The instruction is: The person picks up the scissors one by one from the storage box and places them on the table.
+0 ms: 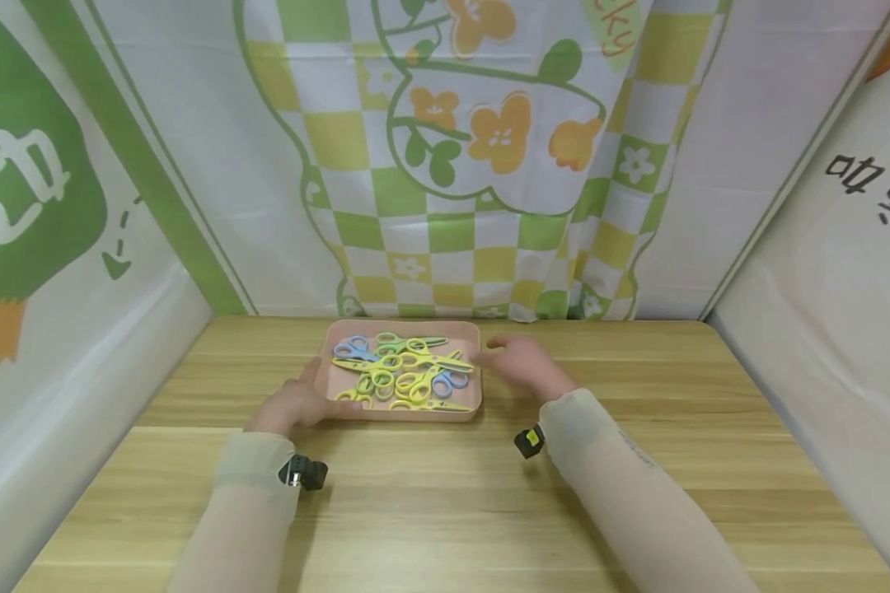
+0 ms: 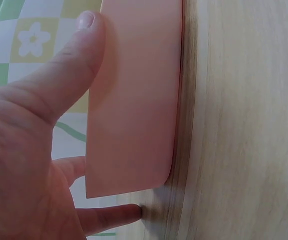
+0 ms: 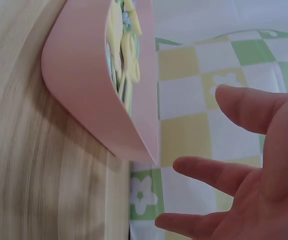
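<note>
A pink rectangular tray (image 1: 415, 416) stands on the table near its back edge, holding several pairs of scissors (image 1: 415, 362) with yellow, green and blue handles. My left hand (image 1: 297, 403) is at its front left corner; the thumb lies against the rim at the front, and the fingers extend along the left side. In the left wrist view the tray's wall (image 2: 133, 110) hides part of those fingers, and one finger stands apart from it. Just beyond the right end, my right hand (image 1: 522, 362) has its fingers spread. The right wrist view shows a gap between these fingers (image 3: 214, 172) and the tray.
The wooden table (image 1: 430, 511) reaches forward to a checkered, flower-printed curtain (image 1: 460, 231). Printed cloth walls stand to the left (image 1: 141, 329) and right (image 1: 808, 280). Each wrist wears a small black camera; the left one (image 1: 304, 472) sits just above the tabletop.
</note>
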`<state>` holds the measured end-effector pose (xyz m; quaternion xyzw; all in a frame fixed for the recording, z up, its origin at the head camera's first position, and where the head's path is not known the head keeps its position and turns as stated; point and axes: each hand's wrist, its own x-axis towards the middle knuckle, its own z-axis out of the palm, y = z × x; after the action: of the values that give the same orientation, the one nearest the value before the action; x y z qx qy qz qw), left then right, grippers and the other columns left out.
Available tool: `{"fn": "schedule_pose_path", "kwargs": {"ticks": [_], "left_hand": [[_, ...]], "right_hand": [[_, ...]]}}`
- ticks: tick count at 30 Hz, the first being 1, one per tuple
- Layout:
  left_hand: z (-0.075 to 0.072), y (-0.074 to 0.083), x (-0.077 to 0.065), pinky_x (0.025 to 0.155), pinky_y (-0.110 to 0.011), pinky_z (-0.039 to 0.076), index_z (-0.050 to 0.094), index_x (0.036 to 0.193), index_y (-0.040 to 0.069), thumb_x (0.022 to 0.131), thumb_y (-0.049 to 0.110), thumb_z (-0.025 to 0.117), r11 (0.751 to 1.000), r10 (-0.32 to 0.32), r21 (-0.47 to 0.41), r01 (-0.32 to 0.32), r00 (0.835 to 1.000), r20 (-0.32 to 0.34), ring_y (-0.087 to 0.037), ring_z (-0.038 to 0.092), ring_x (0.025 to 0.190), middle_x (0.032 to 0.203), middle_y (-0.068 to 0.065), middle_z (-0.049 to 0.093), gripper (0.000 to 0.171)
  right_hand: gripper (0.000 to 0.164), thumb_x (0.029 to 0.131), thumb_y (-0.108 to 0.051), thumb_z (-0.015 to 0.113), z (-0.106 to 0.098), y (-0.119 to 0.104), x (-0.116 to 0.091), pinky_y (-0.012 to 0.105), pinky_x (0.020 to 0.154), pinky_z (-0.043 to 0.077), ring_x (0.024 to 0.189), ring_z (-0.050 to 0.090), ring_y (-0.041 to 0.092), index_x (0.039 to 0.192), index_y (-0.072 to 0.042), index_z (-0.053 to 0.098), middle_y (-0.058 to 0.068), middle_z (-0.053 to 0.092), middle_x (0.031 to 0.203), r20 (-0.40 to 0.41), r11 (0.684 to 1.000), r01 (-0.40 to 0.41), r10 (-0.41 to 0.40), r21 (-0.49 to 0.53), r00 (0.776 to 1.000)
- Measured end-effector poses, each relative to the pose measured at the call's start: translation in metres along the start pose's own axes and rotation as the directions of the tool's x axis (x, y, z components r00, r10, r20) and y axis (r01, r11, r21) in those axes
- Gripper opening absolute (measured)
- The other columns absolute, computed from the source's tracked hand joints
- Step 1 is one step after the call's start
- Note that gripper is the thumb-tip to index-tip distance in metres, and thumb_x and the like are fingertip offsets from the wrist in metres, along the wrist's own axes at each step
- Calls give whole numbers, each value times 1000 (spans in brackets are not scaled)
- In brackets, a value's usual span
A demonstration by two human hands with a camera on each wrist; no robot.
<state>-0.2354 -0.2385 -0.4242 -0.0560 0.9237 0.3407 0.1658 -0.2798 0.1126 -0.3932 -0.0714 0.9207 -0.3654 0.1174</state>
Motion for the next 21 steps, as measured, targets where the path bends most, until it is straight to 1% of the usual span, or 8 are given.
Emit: {"fn": "schedule_pose_path", "kwargs": {"ticks": [3, 5, 8, 10, 12, 13, 17, 21], "left_hand": [[0, 1, -1, 108, -67, 19, -7, 159, 5, 71, 62, 82, 1000, 0, -12, 0, 1000, -3, -59, 16, 138, 152, -44, 11, 137], [0, 1, -1, 108, -67, 20, -5, 159, 5, 70, 62, 83, 1000, -1, -15, 1, 1000, -8, -58, 19, 137, 151, -44, 13, 138], [0, 2, -2, 108, -68, 20, -5, 159, 4, 67, 65, 83, 1000, -2, -8, 2, 1000, -4, -59, 18, 137, 151, -45, 12, 141], [0, 2, -2, 108, -68, 19, -6, 158, 4, 67, 66, 83, 1000, -4, 4, 4, 1000, -1, -60, 17, 137, 151, -45, 11, 142], [0, 2, -2, 107, -69, 19, -7, 158, 5, 67, 67, 82, 1000, -8, 13, 8, 1000, 2, -60, 15, 137, 151, -46, 8, 142], [0, 2, -2, 107, -69, 19, -7, 158, 5, 68, 66, 82, 1000, -8, 14, 8, 1000, 3, -61, 15, 137, 151, -46, 8, 141], [-1, 2, -2, 107, -70, 19, -7, 158, 5, 70, 65, 81, 1000, -5, 29, 5, 1000, 3, -61, 13, 137, 151, -46, 6, 139], [-1, 1, -1, 106, -71, 17, -9, 158, 5, 71, 66, 80, 1000, -3, 31, 3, 1000, 7, -61, 9, 138, 152, -45, 2, 139]], "right_hand": [[63, 93, -45, 65, 7, -8, 3, 49, 109, 33, 135, 43, 34, 141, -6, 56, 11, 55, 142, 9, 999, 25, -25, -44, 1000], [61, 93, -43, 66, 12, -13, 4, 52, 110, 30, 137, 39, 36, 141, -7, 57, 11, 55, 142, 10, 990, 55, -54, -130, 998], [60, 94, -44, 63, 19, -20, 6, 63, 109, 23, 142, 29, 41, 143, -11, 55, 11, 48, 149, 17, 937, 99, -99, -334, 995], [59, 95, -44, 60, 22, -24, 6, 72, 106, 17, 144, 23, 44, 146, -15, 52, 11, 38, 156, 49, 897, 128, -119, -423, 992], [58, 98, -42, 57, 25, -28, 6, 76, 104, 11, 145, 20, 44, 149, -16, 49, 12, 30, 160, 106, 868, 173, -139, -465, 984], [57, 99, -40, 55, 26, -30, 5, 77, 104, 8, 145, 20, 43, 150, -17, 47, 11, 27, 161, 144, 865, 200, -150, -460, 978], [54, 105, -38, 46, 31, -39, 2, 73, 107, 4, 146, 24, 35, 154, -17, 40, 6, 34, 158, 317, 839, 323, -192, -437, 929], [51, 108, -35, 37, 34, -46, 1, 69, 110, 9, 144, 28, 30, 156, -18, 37, 3, 40, 155, 445, 790, 430, -225, -438, 867]]}}
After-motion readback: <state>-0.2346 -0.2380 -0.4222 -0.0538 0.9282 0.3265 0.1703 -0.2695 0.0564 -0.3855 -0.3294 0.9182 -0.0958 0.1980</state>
